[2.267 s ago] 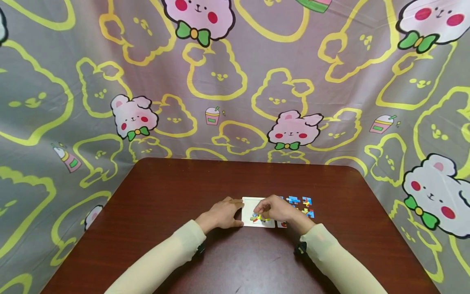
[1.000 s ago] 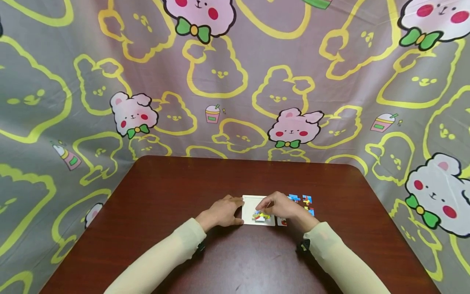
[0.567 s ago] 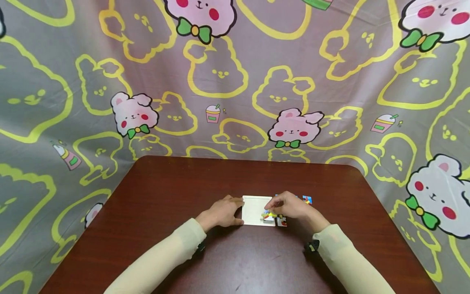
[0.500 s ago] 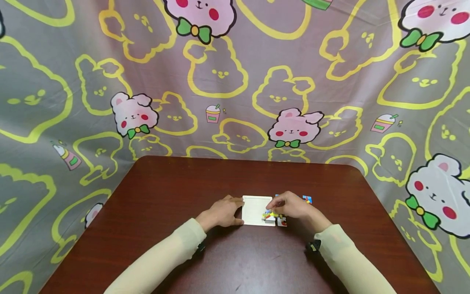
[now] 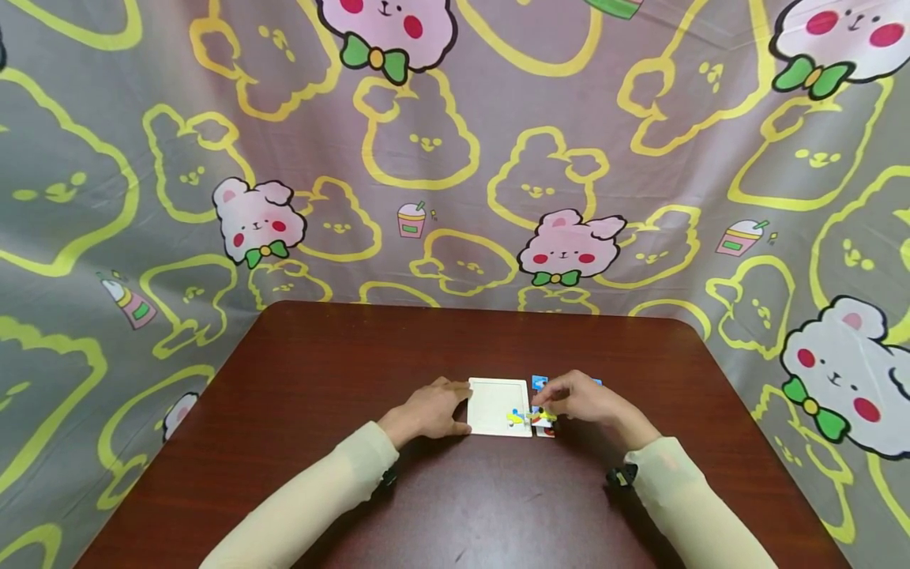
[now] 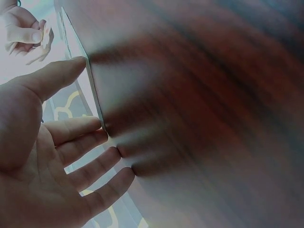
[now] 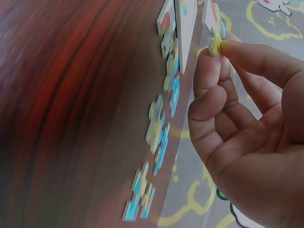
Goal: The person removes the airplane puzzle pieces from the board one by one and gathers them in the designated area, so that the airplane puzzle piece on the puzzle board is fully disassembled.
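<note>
A shallow white puzzle tray (image 5: 489, 401) lies on the table, with a small yellow-and-blue puzzle piece (image 5: 516, 417) near its lower right corner. Thumb and fingertips of my left hand (image 5: 430, 409) touch the tray's left edge, fingers extended, as the left wrist view also shows. Between thumb and index finger, my right hand (image 5: 586, 397) pinches a colourful puzzle piece (image 7: 215, 33), raised above the table just right of the tray. Loose pieces (image 7: 155, 124) lie beneath and beside that hand, which hides some of them in the head view.
A blue piece (image 5: 540, 382) and a piece with red on it (image 5: 545, 432) lie along the tray's right side. The dark red-brown table (image 5: 355, 356) ends at a patterned cloth (image 5: 455, 213) behind it.
My right hand has moved right, carrying the pinched piece from over the tray to beyond its right edge. The piece in the tray's lower right now shows. My left hand stays put.
</note>
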A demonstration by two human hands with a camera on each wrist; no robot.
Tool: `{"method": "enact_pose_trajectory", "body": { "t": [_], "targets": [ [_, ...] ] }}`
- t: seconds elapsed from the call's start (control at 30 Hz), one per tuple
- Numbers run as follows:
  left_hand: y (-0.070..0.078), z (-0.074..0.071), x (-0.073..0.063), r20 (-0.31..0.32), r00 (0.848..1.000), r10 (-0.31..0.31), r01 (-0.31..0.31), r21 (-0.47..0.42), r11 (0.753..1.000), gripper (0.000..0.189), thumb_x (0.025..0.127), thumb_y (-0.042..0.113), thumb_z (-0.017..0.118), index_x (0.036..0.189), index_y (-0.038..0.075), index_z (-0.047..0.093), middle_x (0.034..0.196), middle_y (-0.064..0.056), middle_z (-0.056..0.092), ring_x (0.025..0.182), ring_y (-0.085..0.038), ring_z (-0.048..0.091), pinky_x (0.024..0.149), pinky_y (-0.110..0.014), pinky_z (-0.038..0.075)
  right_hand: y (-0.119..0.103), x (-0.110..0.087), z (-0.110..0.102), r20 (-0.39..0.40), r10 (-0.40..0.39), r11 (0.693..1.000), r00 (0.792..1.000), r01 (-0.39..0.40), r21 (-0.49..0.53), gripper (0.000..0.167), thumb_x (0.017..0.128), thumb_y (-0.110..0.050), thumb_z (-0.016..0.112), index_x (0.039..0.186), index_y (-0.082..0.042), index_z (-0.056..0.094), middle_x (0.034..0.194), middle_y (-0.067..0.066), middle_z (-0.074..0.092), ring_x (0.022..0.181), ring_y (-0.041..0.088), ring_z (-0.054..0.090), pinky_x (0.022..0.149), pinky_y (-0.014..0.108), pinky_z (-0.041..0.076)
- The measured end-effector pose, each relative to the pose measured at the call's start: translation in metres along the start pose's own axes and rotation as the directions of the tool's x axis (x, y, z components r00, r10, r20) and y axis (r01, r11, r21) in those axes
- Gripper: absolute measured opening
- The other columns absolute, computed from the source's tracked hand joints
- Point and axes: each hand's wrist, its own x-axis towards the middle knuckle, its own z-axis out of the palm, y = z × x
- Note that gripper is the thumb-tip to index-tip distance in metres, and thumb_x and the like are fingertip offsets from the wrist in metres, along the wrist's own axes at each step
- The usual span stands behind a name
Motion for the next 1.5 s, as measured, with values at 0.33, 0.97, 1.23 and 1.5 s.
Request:
{"method": "enact_pose_trajectory", "body": {
  "t": [0.33,0.97,1.23,1.5],
  "targets": [
    [-0.001,-0.001,-0.001,-0.007,1.000,0.004,-0.004,-0.005,1.000,0.068,0.085,0.047,0.074,0.142,0.013,0.056,0.151,-0.004,0.052,0.134,-0.025,0.051,0.105,-0.041,0.050,0.009,-0.012,-0.011,0.006,0.027,1.000,1.000,-0.027,-0.002,0.014,0.089,-0.005,0.067,0.099,-0.004,0.077,0.094,0.011,0.074,0.065,0.015,0.053,0.053,0.023,0.043],
    [-0.001,0.001,0.000,-0.003,1.000,0.000,0.000,-0.001,1.000,0.069,0.086,0.047,0.074,0.142,0.014,0.056,0.152,-0.003,0.051,0.135,-0.024,0.050,0.108,-0.039,0.048,0.023,-0.027,-0.020,0.052,0.040,0.999,0.998,-0.040,0.002,0.013,0.087,0.001,0.068,0.097,0.000,0.076,0.089,0.013,0.073,0.070,0.011,0.057,0.058,0.025,0.046],
    [-0.001,0.001,0.000,0.000,1.000,0.003,-0.003,-0.005,1.000,0.068,0.086,0.047,0.074,0.142,0.013,0.056,0.152,-0.004,0.051,0.135,-0.024,0.050,0.107,-0.040,0.048,0.027,-0.028,-0.018,0.038,0.012,1.000,0.999,-0.012,-0.008,0.014,0.084,0.002,0.069,0.096,0.000,0.077,0.090,0.016,0.075,0.076,0.011,0.062,0.065,0.024,0.051],
    [-0.001,0.000,0.000,-0.001,1.000,0.002,-0.002,0.000,1.000,0.068,0.085,0.047,0.074,0.142,0.013,0.056,0.152,-0.003,0.052,0.136,-0.024,0.050,0.107,-0.039,0.048,0.026,-0.026,-0.019,0.016,0.050,0.997,0.999,-0.049,-0.067,0.012,0.087,-0.002,0.069,0.095,-0.005,0.078,0.096,0.010,0.076,0.081,0.012,0.062,0.068,0.026,0.050]
  ]
}}
